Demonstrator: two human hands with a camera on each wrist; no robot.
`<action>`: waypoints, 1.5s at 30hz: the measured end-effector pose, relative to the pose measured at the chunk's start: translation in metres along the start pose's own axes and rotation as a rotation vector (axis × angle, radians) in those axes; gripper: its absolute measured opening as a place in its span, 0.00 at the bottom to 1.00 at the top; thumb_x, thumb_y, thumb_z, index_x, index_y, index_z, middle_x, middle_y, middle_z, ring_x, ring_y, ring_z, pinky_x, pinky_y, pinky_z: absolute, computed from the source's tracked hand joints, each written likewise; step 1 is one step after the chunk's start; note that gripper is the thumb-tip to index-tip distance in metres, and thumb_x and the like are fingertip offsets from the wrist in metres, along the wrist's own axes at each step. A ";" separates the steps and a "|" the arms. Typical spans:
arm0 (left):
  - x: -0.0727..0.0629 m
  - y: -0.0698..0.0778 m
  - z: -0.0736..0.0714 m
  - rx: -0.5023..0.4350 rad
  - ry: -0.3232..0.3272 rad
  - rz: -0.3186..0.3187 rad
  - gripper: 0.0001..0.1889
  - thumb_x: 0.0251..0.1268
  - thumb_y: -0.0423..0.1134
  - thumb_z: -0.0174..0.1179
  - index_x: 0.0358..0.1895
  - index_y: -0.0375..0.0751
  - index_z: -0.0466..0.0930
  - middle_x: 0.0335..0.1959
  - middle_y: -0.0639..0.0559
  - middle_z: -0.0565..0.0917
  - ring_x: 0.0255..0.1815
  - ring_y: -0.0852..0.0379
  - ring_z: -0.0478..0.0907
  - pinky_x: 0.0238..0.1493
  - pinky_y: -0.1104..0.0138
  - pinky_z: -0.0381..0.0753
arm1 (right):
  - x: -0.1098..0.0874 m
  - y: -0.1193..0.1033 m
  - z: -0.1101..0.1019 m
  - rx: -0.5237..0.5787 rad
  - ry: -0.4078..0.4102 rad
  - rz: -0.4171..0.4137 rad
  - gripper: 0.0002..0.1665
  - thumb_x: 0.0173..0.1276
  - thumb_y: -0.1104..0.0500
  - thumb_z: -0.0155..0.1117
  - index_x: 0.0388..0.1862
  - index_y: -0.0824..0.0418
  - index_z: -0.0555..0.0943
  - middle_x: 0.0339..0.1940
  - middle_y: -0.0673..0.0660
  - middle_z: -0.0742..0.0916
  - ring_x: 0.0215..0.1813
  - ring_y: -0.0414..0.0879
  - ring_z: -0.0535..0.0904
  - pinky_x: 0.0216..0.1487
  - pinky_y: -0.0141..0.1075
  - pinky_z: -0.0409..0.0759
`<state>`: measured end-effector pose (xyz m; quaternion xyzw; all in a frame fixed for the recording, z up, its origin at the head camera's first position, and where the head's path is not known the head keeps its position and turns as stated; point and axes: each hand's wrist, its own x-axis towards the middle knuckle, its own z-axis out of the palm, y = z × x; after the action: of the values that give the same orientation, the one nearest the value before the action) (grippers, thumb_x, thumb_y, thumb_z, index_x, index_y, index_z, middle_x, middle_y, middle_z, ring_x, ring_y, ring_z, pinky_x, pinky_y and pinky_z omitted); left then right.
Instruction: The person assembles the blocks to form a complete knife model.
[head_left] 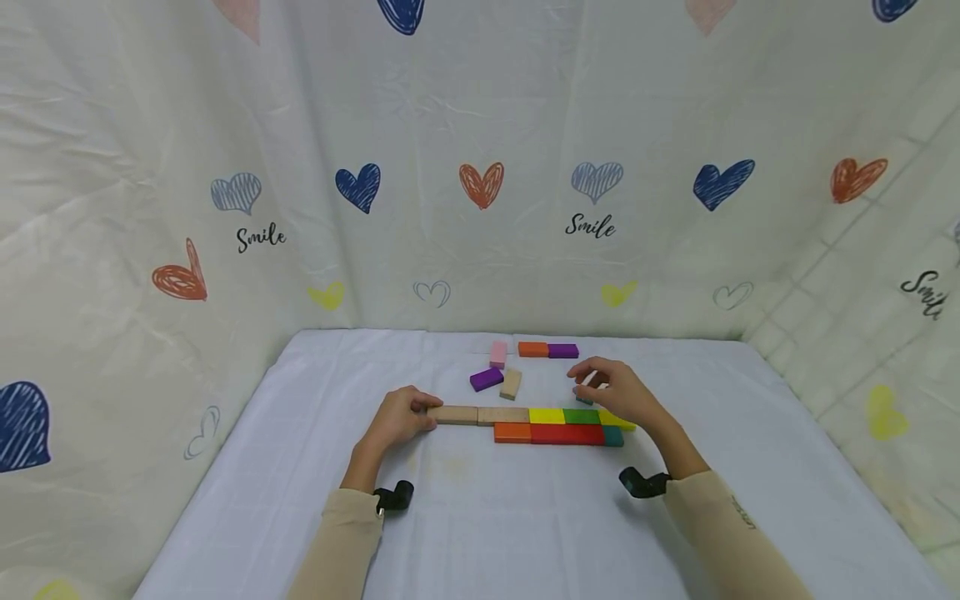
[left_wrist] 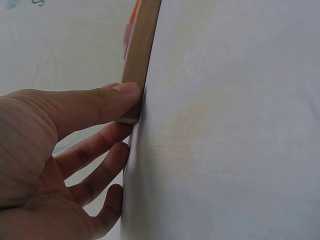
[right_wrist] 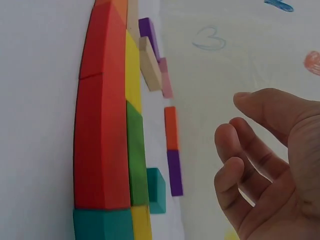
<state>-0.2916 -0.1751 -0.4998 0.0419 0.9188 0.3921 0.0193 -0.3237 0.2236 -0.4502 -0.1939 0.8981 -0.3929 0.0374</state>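
My left hand [head_left: 402,416] pinches the left end of a plain wooden block [head_left: 456,414], thumb on its near face. That block begins a row that continues with another plain block [head_left: 503,415], a yellow [head_left: 547,416], a green [head_left: 581,417] and a second yellow block [head_left: 618,420]. Against the row's near side lie an orange [head_left: 513,432], red [right_wrist: 105,145] and teal block [head_left: 612,436]. My right hand [head_left: 617,389] hovers behind the row with fingers loosely bent and nothing between them. Under it stands a small teal block [right_wrist: 156,190], mostly hidden in the head view.
Behind the row lie a purple block [head_left: 487,379], a plain block [head_left: 511,384] and a pink block [head_left: 498,354]. Farther back, an orange block [head_left: 533,349] touches another purple block [head_left: 563,351]. A white cloth [head_left: 480,533] covers the table; a printed curtain [head_left: 480,108] hangs behind.
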 end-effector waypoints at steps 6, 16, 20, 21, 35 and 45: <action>0.000 0.000 -0.001 -0.018 0.005 0.022 0.17 0.54 0.31 0.75 0.47 0.50 0.92 0.45 0.52 0.87 0.50 0.52 0.81 0.56 0.52 0.79 | 0.035 -0.009 0.025 0.027 -0.124 0.018 0.24 0.70 0.60 0.70 0.64 0.61 0.80 0.61 0.64 0.84 0.49 0.51 0.80 0.47 0.36 0.83; -0.002 0.000 0.002 -0.024 0.002 0.009 0.16 0.54 0.31 0.76 0.47 0.50 0.92 0.44 0.53 0.87 0.50 0.52 0.80 0.57 0.52 0.79 | 0.072 -0.003 0.055 -0.011 -0.253 0.006 0.31 0.69 0.62 0.70 0.71 0.53 0.77 0.72 0.59 0.76 0.43 0.47 0.80 0.46 0.37 0.82; -0.002 0.000 0.004 -0.010 -0.002 0.018 0.16 0.54 0.31 0.75 0.47 0.49 0.92 0.44 0.52 0.87 0.51 0.51 0.81 0.58 0.51 0.79 | 0.078 -0.001 0.058 -0.035 -0.278 -0.011 0.32 0.69 0.64 0.69 0.71 0.53 0.77 0.74 0.60 0.74 0.44 0.49 0.80 0.50 0.40 0.83; -0.001 0.000 0.004 -0.011 -0.003 0.020 0.16 0.54 0.31 0.75 0.48 0.49 0.92 0.44 0.52 0.87 0.51 0.51 0.81 0.58 0.51 0.79 | 0.080 -0.001 0.059 -0.041 -0.284 -0.016 0.32 0.69 0.65 0.69 0.71 0.53 0.77 0.74 0.61 0.73 0.45 0.49 0.80 0.50 0.40 0.83; 0.002 0.000 -0.001 0.013 0.000 0.020 0.17 0.55 0.31 0.75 0.49 0.50 0.91 0.45 0.52 0.87 0.50 0.51 0.80 0.57 0.51 0.79 | 0.091 -0.004 0.062 -0.039 -0.313 0.024 0.28 0.69 0.67 0.67 0.68 0.51 0.81 0.67 0.58 0.79 0.44 0.49 0.78 0.46 0.36 0.80; 0.001 -0.002 0.000 -0.002 -0.001 0.009 0.17 0.54 0.31 0.76 0.48 0.50 0.92 0.44 0.53 0.86 0.49 0.52 0.80 0.55 0.52 0.79 | 0.088 -0.005 0.061 -0.124 -0.310 0.048 0.23 0.68 0.61 0.71 0.61 0.49 0.84 0.51 0.52 0.83 0.50 0.49 0.76 0.53 0.41 0.81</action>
<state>-0.2925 -0.1766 -0.5015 0.0460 0.9183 0.3929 0.0179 -0.3897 0.1452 -0.4812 -0.2328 0.9084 -0.3012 0.1729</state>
